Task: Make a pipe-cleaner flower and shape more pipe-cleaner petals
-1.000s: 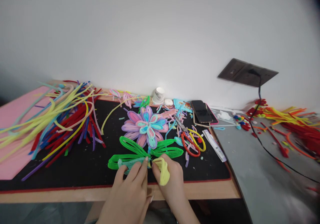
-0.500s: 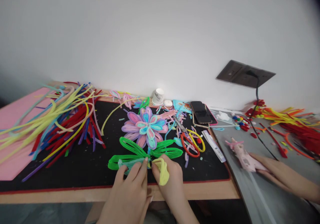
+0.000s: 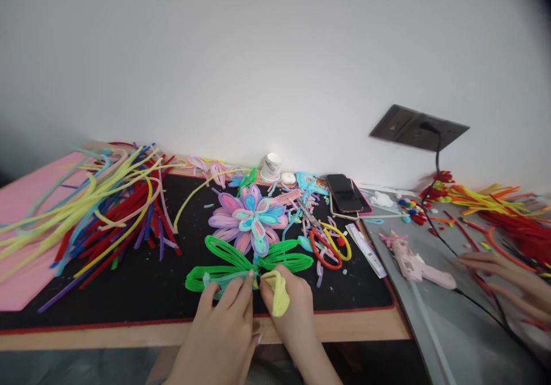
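A pipe-cleaner flower [image 3: 253, 216] in purple, pink and blue lies on the black mat, with green looped leaves [image 3: 221, 253] below it. My left hand [image 3: 221, 325] is closed at the stem's lower end, over a teal pipe-cleaner loop [image 3: 219, 282]. Its fingertips touch the stem. Close beside it, my right hand [image 3: 295, 302] pinches a yellow pipe-cleaner loop [image 3: 280, 298] against the same spot. The fingertips of both hands nearly meet, and the exact joint between them is hidden.
Loose pipe cleaners [image 3: 124, 201] are heaped at left. Scissors [image 3: 325, 238], a phone [image 3: 345, 193] and a paper cup [image 3: 271, 167] stand beyond the flower. On the grey table at right lie a pink glue gun [image 3: 417, 267] with its cord and another person's hand [image 3: 512, 284].
The other person's hand has let go of the glue gun, which now lies on the grey table, and has moved right. My own hands stay almost still at the stem.
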Action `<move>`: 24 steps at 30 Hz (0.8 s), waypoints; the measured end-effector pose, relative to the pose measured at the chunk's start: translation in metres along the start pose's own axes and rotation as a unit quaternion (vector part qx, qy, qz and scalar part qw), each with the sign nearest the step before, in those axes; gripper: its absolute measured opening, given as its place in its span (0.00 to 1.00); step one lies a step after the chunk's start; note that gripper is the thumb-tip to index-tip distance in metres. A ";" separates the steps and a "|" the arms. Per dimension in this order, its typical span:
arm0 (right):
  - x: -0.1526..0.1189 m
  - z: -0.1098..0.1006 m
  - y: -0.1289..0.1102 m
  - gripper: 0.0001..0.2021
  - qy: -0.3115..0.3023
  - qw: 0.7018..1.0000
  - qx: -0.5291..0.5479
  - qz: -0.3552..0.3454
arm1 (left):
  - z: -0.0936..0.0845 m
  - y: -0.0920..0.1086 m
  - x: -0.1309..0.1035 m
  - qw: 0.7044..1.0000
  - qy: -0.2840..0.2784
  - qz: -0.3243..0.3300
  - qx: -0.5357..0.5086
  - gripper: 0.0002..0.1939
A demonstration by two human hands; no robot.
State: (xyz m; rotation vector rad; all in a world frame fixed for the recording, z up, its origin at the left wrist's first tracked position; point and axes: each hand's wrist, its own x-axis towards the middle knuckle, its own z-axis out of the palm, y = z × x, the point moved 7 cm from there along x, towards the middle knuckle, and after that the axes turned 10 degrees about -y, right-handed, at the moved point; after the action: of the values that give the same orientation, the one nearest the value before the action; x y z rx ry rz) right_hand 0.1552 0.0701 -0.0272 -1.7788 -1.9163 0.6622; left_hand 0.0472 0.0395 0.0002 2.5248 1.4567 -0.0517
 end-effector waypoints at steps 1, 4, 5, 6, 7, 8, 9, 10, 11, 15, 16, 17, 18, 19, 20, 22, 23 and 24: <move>0.000 0.000 0.000 0.11 0.000 1.000 0.000 0.000 | 0.000 0.000 0.000 1.000 0.000 0.001 -0.004 0.19; 0.001 0.002 0.002 0.10 -0.003 1.000 -0.006 0.003 | -0.001 0.001 0.000 1.000 -0.001 -0.001 -0.005 0.19; 0.000 0.002 0.002 0.10 -0.006 1.000 -0.009 0.005 | -0.002 0.001 0.000 1.000 -0.001 -0.001 -0.002 0.19; 0.000 0.003 0.002 0.10 -0.009 1.000 -0.011 0.007 | -0.002 0.002 0.000 1.000 -0.002 -0.001 0.002 0.20; 0.000 0.002 0.001 0.10 -0.011 1.000 -0.013 0.007 | -0.003 0.002 0.000 1.000 -0.003 0.000 0.007 0.20; 0.000 0.002 0.001 0.09 -0.012 1.000 -0.014 0.006 | -0.003 0.002 0.000 1.000 -0.003 -0.001 0.011 0.20; 0.000 0.001 0.000 0.09 -0.011 1.000 -0.015 0.004 | -0.003 0.002 -0.001 1.000 -0.003 0.001 0.013 0.20; -0.001 0.001 -0.001 0.09 -0.010 1.000 -0.017 0.002 | -0.002 0.002 0.000 1.000 -0.004 0.004 0.014 0.19; -0.001 0.000 -0.002 0.09 -0.008 1.000 -0.018 -0.001 | -0.001 0.002 0.000 1.000 -0.003 0.008 0.013 0.19; 0.000 -0.002 -0.003 0.08 0.006 1.000 -0.024 -0.001 | 0.000 0.001 0.000 1.000 0.005 0.017 0.018 0.19; 0.000 -0.003 -0.003 0.08 0.011 1.000 -0.022 0.001 | 0.000 0.000 0.000 1.000 0.007 0.015 0.019 0.19; -0.001 -0.003 -0.003 0.08 0.015 1.000 -0.018 0.003 | 0.000 0.000 0.000 1.000 0.008 0.015 0.017 0.19; -0.001 -0.004 -0.003 0.08 0.018 1.000 -0.009 0.005 | 0.000 -0.001 0.000 1.000 0.007 0.015 0.013 0.18; -0.001 -0.005 -0.003 0.08 0.019 1.000 0.005 0.007 | -0.001 -0.002 0.000 1.000 0.006 0.015 0.008 0.18; -0.001 -0.005 -0.002 0.08 0.015 1.000 0.024 0.009 | -0.002 -0.003 -0.001 1.000 0.005 0.015 0.004 0.17; -0.001 -0.007 -0.001 0.06 -0.005 0.997 0.074 0.005 | -0.005 -0.005 -0.002 1.000 0.004 0.014 -0.005 0.17; -0.001 -0.007 -0.001 0.05 -0.019 0.995 0.100 -0.001 | -0.006 -0.005 -0.003 1.000 0.004 0.016 -0.009 0.17; -0.001 -0.008 0.000 0.04 -0.034 0.991 0.126 -0.011 | -0.008 -0.005 -0.004 1.000 0.004 0.017 -0.015 0.17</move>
State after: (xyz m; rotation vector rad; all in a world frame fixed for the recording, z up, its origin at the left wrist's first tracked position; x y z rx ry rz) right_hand 0.1601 0.0691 -0.0205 -1.5945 -1.8005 0.9238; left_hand 0.0403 0.0406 0.0080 2.5272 1.4071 -0.0136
